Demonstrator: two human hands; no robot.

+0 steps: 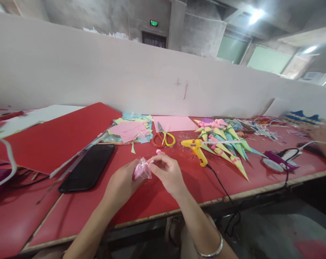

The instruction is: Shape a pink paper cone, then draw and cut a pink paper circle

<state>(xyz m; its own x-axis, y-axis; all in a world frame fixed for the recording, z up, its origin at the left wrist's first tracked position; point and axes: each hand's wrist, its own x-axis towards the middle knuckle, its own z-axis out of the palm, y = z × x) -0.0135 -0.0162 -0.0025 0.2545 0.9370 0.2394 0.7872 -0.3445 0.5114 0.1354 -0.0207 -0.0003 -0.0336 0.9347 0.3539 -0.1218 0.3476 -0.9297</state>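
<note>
My left hand (125,180) is closed around a small clear plastic bag (143,169) with pink material in it. At the bag's right edge, my right hand (168,172) pinches a small pink piece (151,162), too small to name. Just beyond my right fingertips a little pink lump (159,151) sits on the red table. A yellow glue gun (196,148) with a clear stick lies to the right of my right hand. Past it is a pile of small paper cones (224,138) in yellow, green and blue with pink bits.
Scissors (164,138) with red and yellow handles lie ahead, near paper scraps (130,129) and a pink sheet (175,123). A black phone (87,168) and a red sheet (63,135) are left. A cord (222,185) hangs over the edge. Another person's hand (320,133) is far right.
</note>
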